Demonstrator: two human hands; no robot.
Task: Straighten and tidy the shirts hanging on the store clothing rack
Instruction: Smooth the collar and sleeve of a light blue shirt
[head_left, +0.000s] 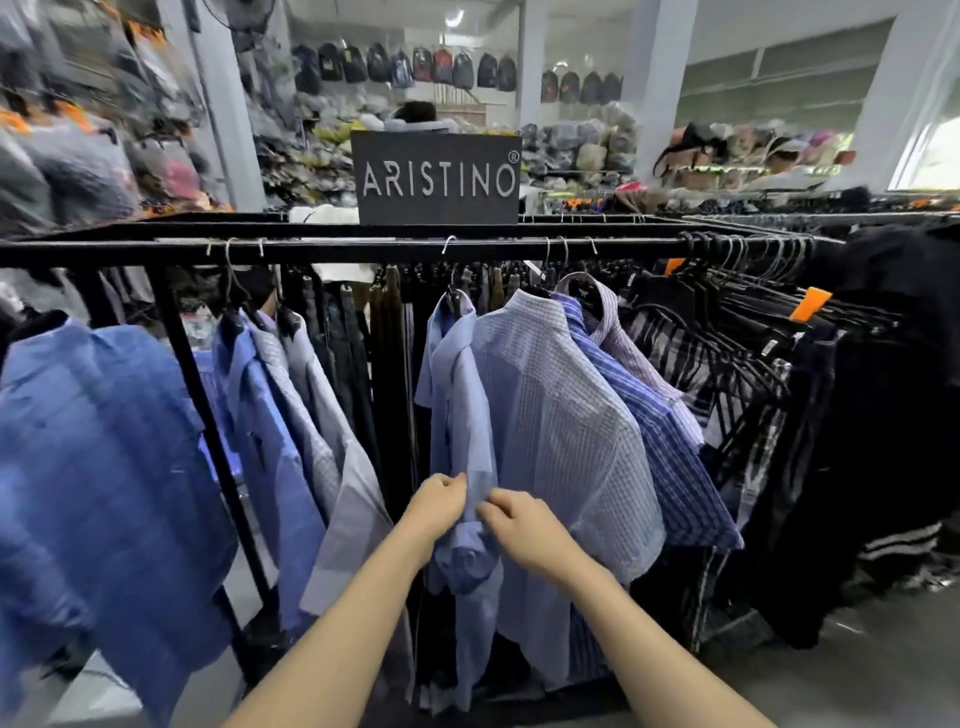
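Working left to right here: the left hand (439, 501) has its grip pinched on the front edge of the pale blue short-sleeved shirt (462, 415), and the right hand (524, 525) is just beside it, fingers pressed on the same fabric strip from the other side. Looks like the step is squaring up the placket, so I'd keep both pinches level and tug straight down rather than sideways, otherwise the shirt twists on its wire hanger (448, 244) and the collar slumps. Go easy too, since the bottom of that shirt is bunched up below the hands and needs smoothing, not yanking.

As for the thing itself: it hangs mid-rack from the black metal rail (363, 248), touching the light checked shirt (561, 426) on its right, with the blue striped shirt (654, 415) further right. There's a clear gap on its left before the next group of blue and grey shirts (291, 415). Thin, soft cotton by the look, creases easily.
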